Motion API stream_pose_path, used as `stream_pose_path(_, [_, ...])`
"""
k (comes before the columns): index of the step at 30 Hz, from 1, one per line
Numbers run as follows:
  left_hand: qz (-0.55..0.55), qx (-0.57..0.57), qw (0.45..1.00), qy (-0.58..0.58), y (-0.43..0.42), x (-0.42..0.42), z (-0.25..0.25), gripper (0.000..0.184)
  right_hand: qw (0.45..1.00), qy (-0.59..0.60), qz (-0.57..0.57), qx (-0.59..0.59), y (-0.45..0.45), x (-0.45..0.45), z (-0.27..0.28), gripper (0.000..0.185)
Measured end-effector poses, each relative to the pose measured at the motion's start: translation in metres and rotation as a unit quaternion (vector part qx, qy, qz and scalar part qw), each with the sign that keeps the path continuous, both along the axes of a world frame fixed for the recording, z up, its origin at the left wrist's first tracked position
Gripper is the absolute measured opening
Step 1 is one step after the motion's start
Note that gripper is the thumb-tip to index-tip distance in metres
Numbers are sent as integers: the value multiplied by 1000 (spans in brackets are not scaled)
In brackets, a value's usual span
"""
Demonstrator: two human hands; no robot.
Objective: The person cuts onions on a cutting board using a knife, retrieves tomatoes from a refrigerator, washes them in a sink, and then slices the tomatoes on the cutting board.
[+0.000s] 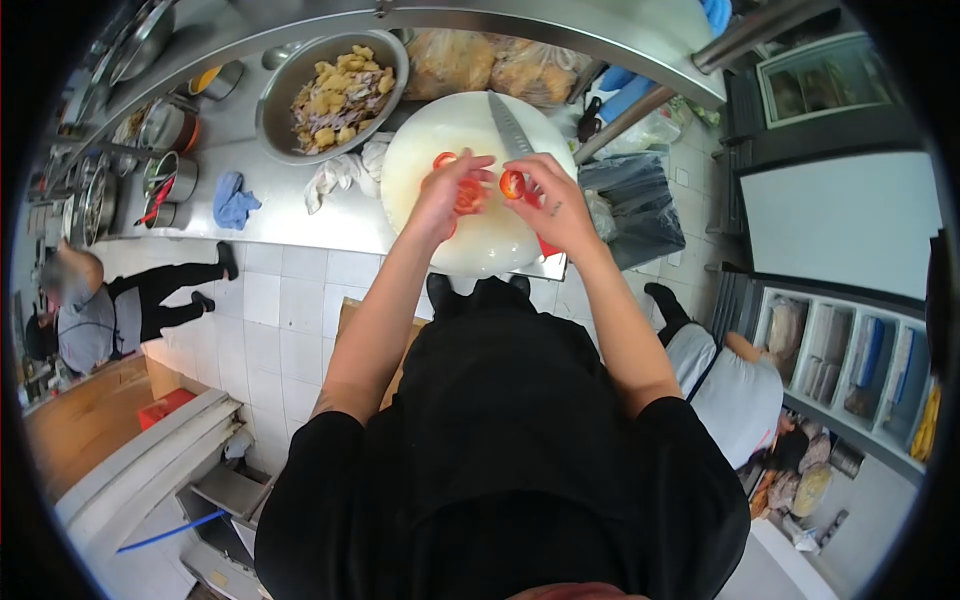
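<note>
A round white cutting board [410, 150] lies at the counter's edge in front of me. My left hand [442, 198] is over its left part, fingers stretched out and apart, right beside red tomato slices [468, 197]. Another slice of tomato [444, 159] lies just beyond that hand. Between the fingertips of my right hand [556, 205] is a cut piece of tomato [512, 184], its inside showing. A knife [508, 125] rests on the board beyond my right hand, blade pointing away; its handle is hidden by the hand.
A large metal bowl [262, 110] of chopped food stands left of the board, near filled plastic bags [450, 62]. Cloths [235, 200] lie on the steel counter. A dark bin liner [640, 205] hangs to the right. One person [95, 320] is at left, another [725, 380] at right.
</note>
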State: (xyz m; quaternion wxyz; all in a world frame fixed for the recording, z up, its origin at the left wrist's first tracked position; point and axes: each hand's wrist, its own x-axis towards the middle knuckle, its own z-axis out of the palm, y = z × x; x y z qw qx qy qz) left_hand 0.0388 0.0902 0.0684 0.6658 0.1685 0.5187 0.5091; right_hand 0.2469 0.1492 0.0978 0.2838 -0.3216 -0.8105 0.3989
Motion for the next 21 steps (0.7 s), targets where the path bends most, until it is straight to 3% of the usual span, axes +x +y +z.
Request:
stream_pose_path(1, [-71,18,997,-7,4,14,18,49,999,-19,-12,34,1,10,12,49])
stream_pose_path(3, [-96,79,992,-21,19,45,18,51,994,-21,-54,94,3,27,36,49])
stream_pose_path(6, [-160,164,972,-59,44,82,8,52,989,-23,-115,86,17,64,28,45])
stream_pose_path(9, [-169,204,946,-188,61,123,7,57,978,53,-187,81,17,92,23,36])
stream_pose_path(12, [-118,157,947,-254,72,170,-4,60,957,70,-262,100,17,120,19,25])
stream_pose_path(15, [-132,108,934,-315,84,195,-10,58,962,140,-234,-30,26,148,-1,15])
stream_pose_path(19, [-193,106,945,-243,94,221,-8,57,972,97,-215,-10,40,181,0,16])
stream_pose_path(21, [-202,109,957,-180,100,228,-7,56,967,114,-193,-122,45,190,8,18])
